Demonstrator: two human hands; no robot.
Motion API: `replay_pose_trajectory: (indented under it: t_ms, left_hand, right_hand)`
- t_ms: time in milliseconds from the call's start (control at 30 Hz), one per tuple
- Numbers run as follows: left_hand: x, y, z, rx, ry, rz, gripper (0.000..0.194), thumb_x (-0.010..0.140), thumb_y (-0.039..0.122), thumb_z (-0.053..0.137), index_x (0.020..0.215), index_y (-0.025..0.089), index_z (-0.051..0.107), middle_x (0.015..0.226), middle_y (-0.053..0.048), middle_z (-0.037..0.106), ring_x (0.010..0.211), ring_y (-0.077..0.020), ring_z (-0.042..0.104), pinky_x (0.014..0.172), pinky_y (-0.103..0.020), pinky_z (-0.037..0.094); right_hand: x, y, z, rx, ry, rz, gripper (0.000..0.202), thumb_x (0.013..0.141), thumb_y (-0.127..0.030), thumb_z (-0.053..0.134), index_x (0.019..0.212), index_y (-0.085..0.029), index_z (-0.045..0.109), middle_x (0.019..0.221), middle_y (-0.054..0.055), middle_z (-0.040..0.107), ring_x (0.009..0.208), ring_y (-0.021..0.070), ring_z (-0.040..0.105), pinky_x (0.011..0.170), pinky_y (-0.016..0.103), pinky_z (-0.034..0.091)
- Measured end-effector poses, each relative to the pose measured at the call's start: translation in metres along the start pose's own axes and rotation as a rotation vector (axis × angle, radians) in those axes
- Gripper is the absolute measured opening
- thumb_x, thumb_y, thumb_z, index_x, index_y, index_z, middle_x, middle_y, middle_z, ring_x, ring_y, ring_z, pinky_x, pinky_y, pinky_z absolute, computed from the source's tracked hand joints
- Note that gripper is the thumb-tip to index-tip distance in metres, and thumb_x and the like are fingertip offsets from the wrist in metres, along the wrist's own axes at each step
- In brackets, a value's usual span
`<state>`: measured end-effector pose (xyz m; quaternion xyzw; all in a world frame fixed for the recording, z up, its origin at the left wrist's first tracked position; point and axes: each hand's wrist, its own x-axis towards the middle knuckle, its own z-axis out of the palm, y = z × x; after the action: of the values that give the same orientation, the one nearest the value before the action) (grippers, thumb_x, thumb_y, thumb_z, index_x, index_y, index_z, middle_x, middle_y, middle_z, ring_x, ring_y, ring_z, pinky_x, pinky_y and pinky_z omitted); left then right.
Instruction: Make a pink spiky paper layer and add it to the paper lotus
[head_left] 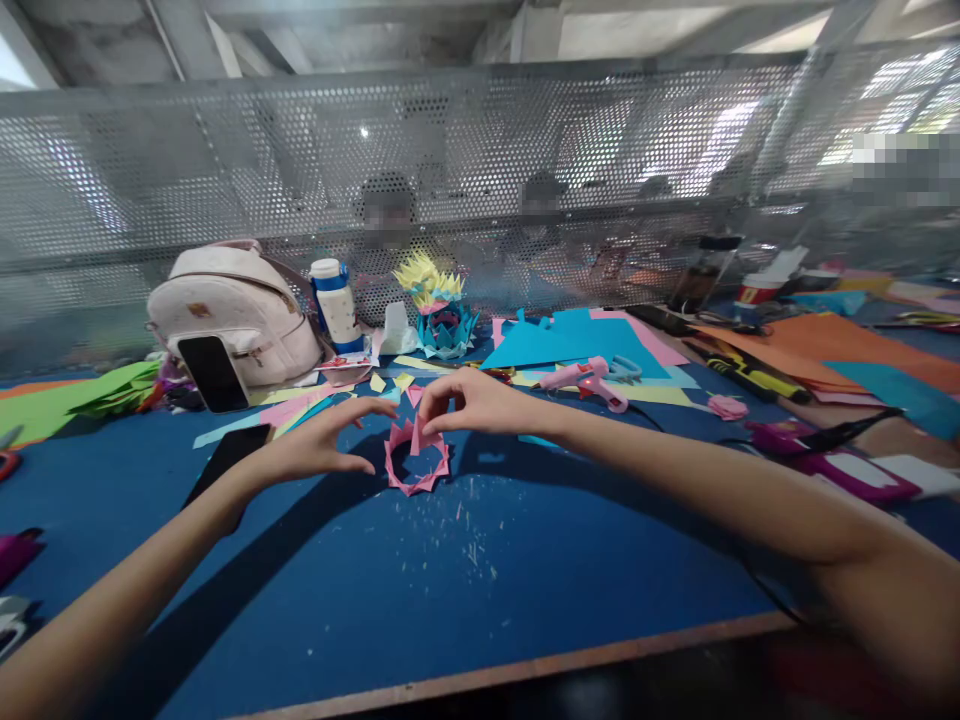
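Note:
A ring of pointed pink paper pieces [411, 489] lies on the blue table [360, 620]. My right hand [459, 402] reaches over its back right side, fingertips pinched on a small folded pink paper piece [416, 438] that hangs down at the ring. To the left of the ring, my left hand [330, 440] is held with thumb and fingers apart and nothing between them. Small pink and yellow paper pieces lie just behind the hands. Whether the pinched piece is attached to the ring, I cannot tell.
Behind stand a white backpack [225, 300] with a phone [212, 372], a bottle [336, 305] and a blue-yellow paper flower [446, 330]. A pink glue gun [589, 380] and blue sheets [574, 340] lie right of centre. A dark phone [225, 465] is under my left forearm.

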<state>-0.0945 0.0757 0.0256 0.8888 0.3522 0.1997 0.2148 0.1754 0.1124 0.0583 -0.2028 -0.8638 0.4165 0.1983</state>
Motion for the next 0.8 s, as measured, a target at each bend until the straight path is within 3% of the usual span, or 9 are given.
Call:
replay_pose_trajectory:
  t_ms: [100,200,533,800]
  left_hand:
    - [-0.003,-0.010,0.013,0.083,0.000,0.051,0.030,0.082,0.029,0.071,0.111,0.026,0.065,0.141,-0.010,0.049,0.130,-0.0287,0.044,0.106,-0.049,0.037]
    - [-0.002,-0.012,0.022,0.116,0.028,0.073,0.006,0.087,0.027,0.065,0.090,0.023,0.069,0.140,-0.008,0.048,0.128,-0.0282,0.045,0.104,-0.049,0.039]
    - [-0.002,0.017,0.048,-0.047,0.094,0.064,0.007,0.089,0.022,0.062,0.086,0.021,0.068,0.125,-0.009,0.052,0.113,-0.0227,0.054,0.095,-0.040,0.047]
    - [-0.008,0.016,0.067,0.085,0.204,0.092,0.005,0.091,0.022,0.060,0.091,0.021,0.064,0.117,-0.008,0.050,0.103,-0.0197,0.055,0.085,-0.035,0.050]
  right_hand:
    - [-0.004,-0.002,0.005,0.020,0.002,0.013,0.009,0.080,-0.025,0.067,0.083,-0.017,0.068,0.078,0.002,0.070,0.073,0.0128,0.063,0.069,0.026,0.048]
    - [-0.007,-0.003,0.008,0.043,0.014,0.021,0.007,0.080,-0.022,0.066,0.081,-0.016,0.067,0.075,0.002,0.069,0.070,0.0128,0.064,0.070,0.027,0.049]
    - [-0.012,0.012,0.013,0.008,0.132,0.047,0.006,0.080,-0.023,0.065,0.081,-0.017,0.067,0.080,0.003,0.068,0.072,0.0133,0.062,0.066,0.027,0.048]
    - [-0.021,0.029,0.029,0.043,0.196,0.141,0.004,0.083,-0.021,0.064,0.083,-0.018,0.065,0.077,0.002,0.069,0.068,0.0124,0.063,0.064,0.025,0.048]
